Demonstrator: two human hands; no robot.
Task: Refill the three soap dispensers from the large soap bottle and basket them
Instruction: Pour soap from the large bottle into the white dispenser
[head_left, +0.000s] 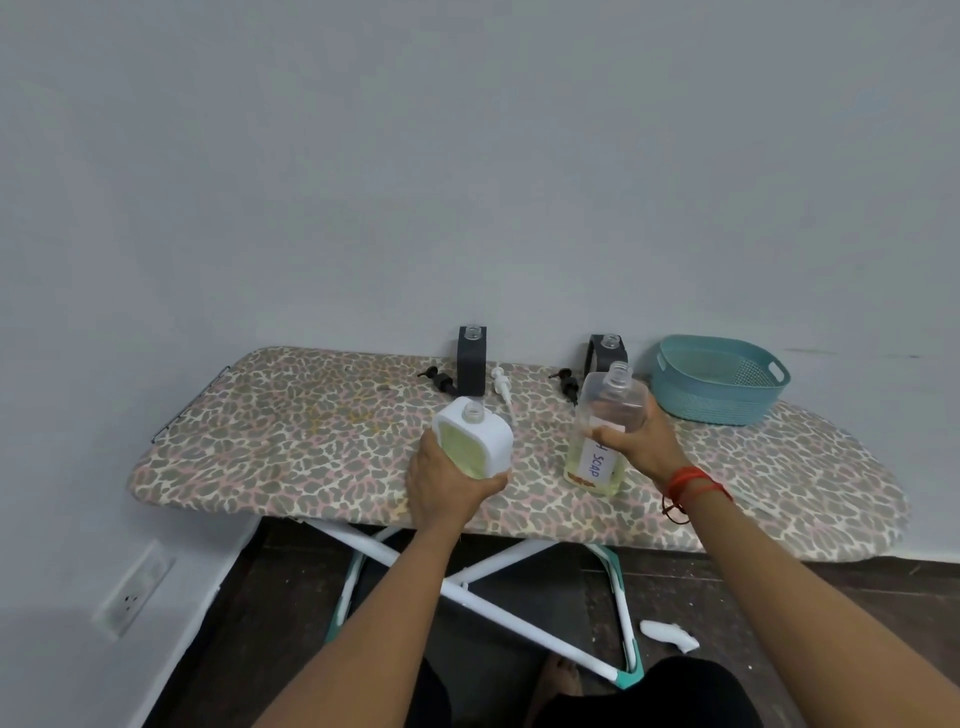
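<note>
My left hand (441, 483) grips a white square soap dispenser (475, 436) with an open neck and yellowish soap showing in its window, near the board's front edge. My right hand (636, 439) grips the large clear soap bottle (602, 431), uncapped, upright on the board, with yellow soap low inside and a label reading "SOAP". Two dark dispensers, one at the back middle (471, 361) and one behind the big bottle (608, 351), stand open-necked by the wall. A teal basket (719, 382) sits at the back right.
The leopard-print ironing board (311, 441) carries everything. Two black pump heads (439, 379) (566, 384) and a white pump head (501, 384) lie loose near the dark dispensers. A white object (670, 635) lies on the dark floor beneath. A wall socket (132, 590) is at lower left.
</note>
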